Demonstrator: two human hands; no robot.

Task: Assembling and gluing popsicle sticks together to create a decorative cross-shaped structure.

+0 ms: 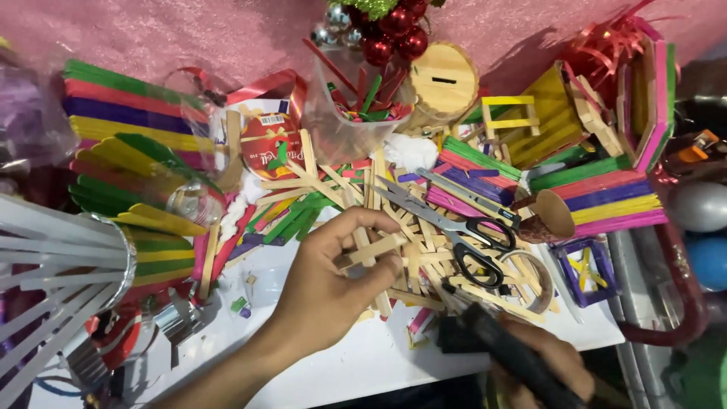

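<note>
Head view: left hand [333,284] pinches plain craft sticks [371,250] above the stick pile [424,242], right hand [549,367] clenches black glue gun [503,352]; nozzle so near risks burnt fingers, sticks slipping.

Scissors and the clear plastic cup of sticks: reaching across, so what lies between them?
In the head view, loose plain wooden sticks lie between the scissors and the clear cup.

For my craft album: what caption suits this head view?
Left hand pinches a plain wooden stick over a stick pile; right hand holds a black glue gun.
</note>
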